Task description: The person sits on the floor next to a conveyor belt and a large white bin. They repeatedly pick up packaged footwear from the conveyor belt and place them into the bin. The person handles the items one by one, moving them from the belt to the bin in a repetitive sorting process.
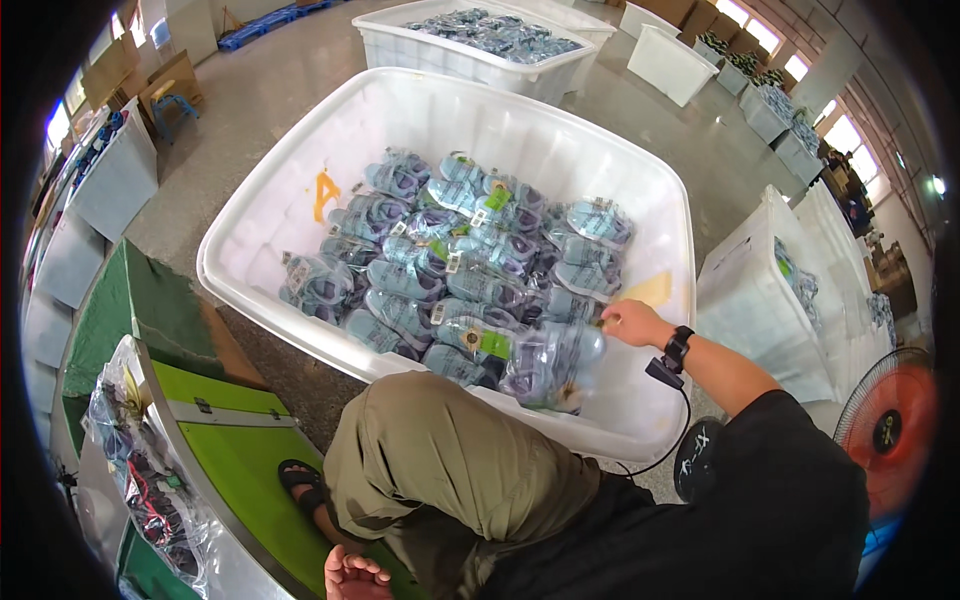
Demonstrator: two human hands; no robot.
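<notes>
A big white plastic bin (270, 180) stands in front of me, with many grey-blue and lilac shoes (405, 275) in clear bags lying in its middle. My right hand (637, 323), wearing a black wrist strap, reaches in over the bin's right side. Its fingers are pinched at the edge of a bagged pair of shoes (553, 365), which is slightly blurred at the near right of the pile. Low in the view, beside my knee, my left hand (356, 576) is empty, with its fingers apart and loosely curled.
A green-topped work surface (230, 430) and clear bags of dark shoes (150, 490) are at my left. A red fan (888, 430) stands at right. More white bins (460, 50) sit beyond and to the right. A cable hangs from my wrist strap.
</notes>
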